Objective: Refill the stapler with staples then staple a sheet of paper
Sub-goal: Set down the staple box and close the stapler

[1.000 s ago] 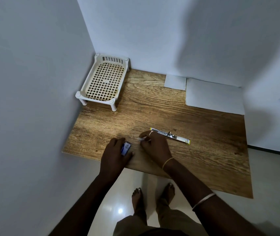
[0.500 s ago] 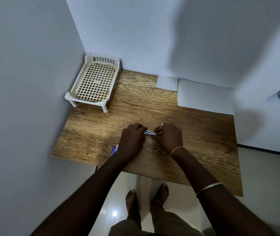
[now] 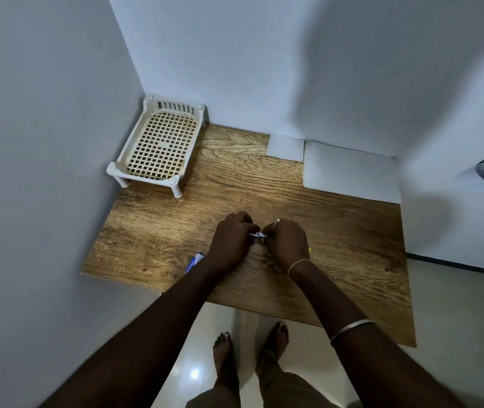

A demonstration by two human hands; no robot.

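Note:
The stapler (image 3: 258, 234) lies on the wooden table (image 3: 338, 240), almost wholly covered by both hands; only a short metal stretch shows between them, plus a yellow tip past my right wrist. My left hand (image 3: 231, 240) has its fingers closed over the stapler's left end. My right hand (image 3: 289, 241) pinches at its middle, fingers curled; whether staples are in them is hidden. A small blue staple box (image 3: 194, 262) rests on the table just left of my left wrist. Two white paper sheets, a small one (image 3: 285, 148) and a larger one (image 3: 352, 172), lie at the table's back.
A cream plastic mesh tray (image 3: 158, 145) on short legs stands in the back left corner. Walls close in on the left, back and right. The table's front edge is near my bare feet (image 3: 249, 346) on the tiled floor.
One second ago my left hand held the blue box and my right hand reached the stapler's end. The box now lies on the table, and both hands are closed over the stapler.

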